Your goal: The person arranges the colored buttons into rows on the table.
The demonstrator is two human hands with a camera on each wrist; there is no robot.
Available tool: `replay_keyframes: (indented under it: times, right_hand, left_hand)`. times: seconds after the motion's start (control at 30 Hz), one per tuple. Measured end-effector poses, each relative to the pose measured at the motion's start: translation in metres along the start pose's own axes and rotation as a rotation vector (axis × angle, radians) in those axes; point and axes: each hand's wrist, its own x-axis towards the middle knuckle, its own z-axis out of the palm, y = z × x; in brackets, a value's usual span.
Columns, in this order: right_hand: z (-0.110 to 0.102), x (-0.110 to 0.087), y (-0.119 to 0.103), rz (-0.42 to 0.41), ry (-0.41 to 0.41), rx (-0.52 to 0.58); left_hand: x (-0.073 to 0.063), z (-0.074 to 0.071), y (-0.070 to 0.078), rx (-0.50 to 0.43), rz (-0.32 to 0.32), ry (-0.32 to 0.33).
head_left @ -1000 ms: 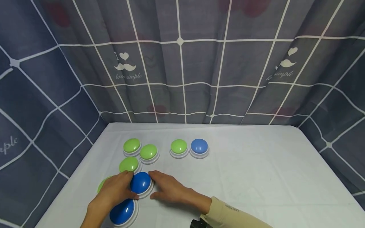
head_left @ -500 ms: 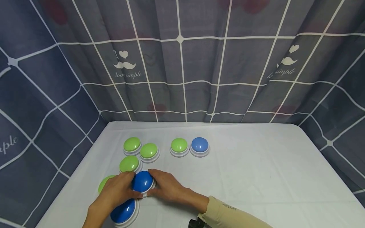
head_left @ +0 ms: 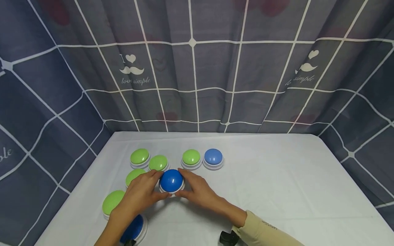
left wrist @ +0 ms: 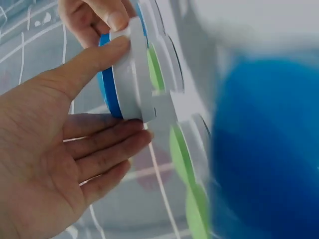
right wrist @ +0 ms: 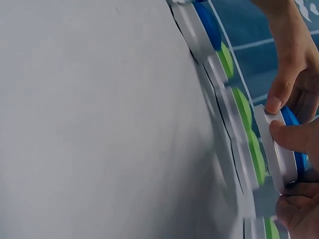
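Note:
Both hands hold one blue push button (head_left: 171, 180) with a white round base, lifted off the white table. My left hand (head_left: 142, 193) grips its left side, thumb on the near part of the base. From the right, my right hand (head_left: 198, 191) grips it, thumb also at the near side. The left wrist view shows the held button's white base (left wrist: 130, 74) between thumb and fingers. In the right wrist view, both thumbs press the white rim (right wrist: 271, 144). A second blue button (head_left: 133, 228) lies below the left forearm, partly hidden by it.
Green buttons (head_left: 113, 202) stand along the table's left side, one partly behind the left hand. A green button (head_left: 191, 157) and a blue button (head_left: 213, 156) sit side by side farther back. Grey checked curtains (head_left: 215, 68) enclose the white table (head_left: 277, 184) at back and sides.
The blue button between both hands has risen from the table and moved right and away from its spot among the left-hand buttons. The right hand has closed in on it.

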Motion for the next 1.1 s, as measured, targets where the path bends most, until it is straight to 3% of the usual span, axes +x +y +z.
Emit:
replay_keyframes:
  times: [0.2,0.33,0.57,0.83,1.1]
  right_hand:
    - [-0.032,-0.014,0.014,0.042,0.06,0.018]
    - [-0.055,-0.022,0.027,0.079,0.125,0.01]
    - [-0.094,-0.039,0.059,0.091,0.214,-0.019]
    - [-0.125,-0.054,0.096,0.168,0.257,-0.107]
    - [-0.142,-0.065,0.118,0.222,0.247,-0.091]
  left_hand:
    - [0.032,0.006,0.023,0.025,0.115,0.027]
    - [0.058,0.012,0.038,-0.005,0.178,0.03]
    - [0.106,0.035,0.066,-0.044,0.304,0.054]
    - [0.157,0.065,0.097,-0.045,0.331,-0.044]
    - [0.184,0.079,0.117,-0.018,0.384,-0.096]
